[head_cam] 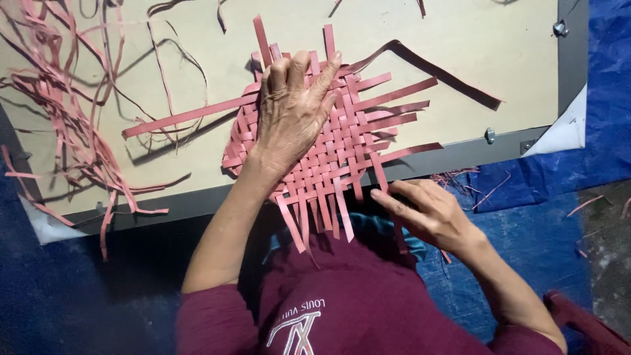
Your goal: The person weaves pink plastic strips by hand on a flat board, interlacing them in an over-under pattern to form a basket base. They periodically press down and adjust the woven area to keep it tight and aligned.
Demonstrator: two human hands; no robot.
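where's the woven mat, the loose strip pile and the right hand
woven mat [355,141], head view, bare weave right of the left hand
loose strip pile [66,125], head view, tangle's middle
right hand [430,213], head view, back of hand

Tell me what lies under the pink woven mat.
The woven mat lies on a pale board with a grey frame. The left hand presses flat on its middle, hiding the weave there; the right hand pinches a strip at its near edge.

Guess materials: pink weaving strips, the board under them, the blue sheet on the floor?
Pink strips: likely plastic strapping; flat, even width, slight sheen, springy curls in the loose pile. Board: looks like matte tan hardboard or plywood in a grey frame with metal clips. Blue sheet: probably a plastic tarp; creased and faintly glossy.
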